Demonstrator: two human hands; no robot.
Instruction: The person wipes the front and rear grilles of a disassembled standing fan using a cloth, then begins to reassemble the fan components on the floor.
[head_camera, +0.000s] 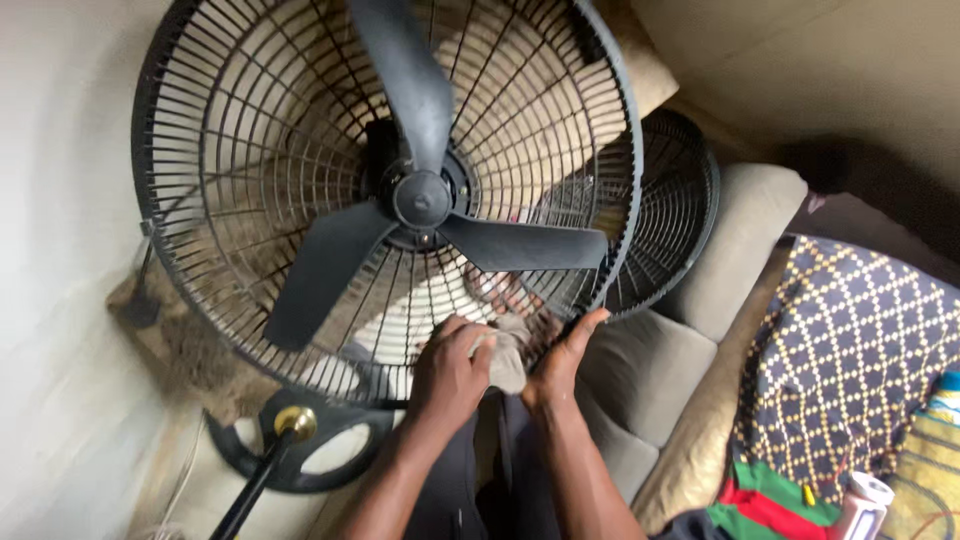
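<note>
Pressing a grey cloth against the fan guard, left hand curls closed on it; right hand open, braced on rim

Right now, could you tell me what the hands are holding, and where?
The left hand presses a grey cloth against the fan guard, bunched at its lower rim; the right hand steadies that rim.

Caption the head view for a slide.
Both hands, left and right, press a cloth against a black fan's rear grille.
</note>
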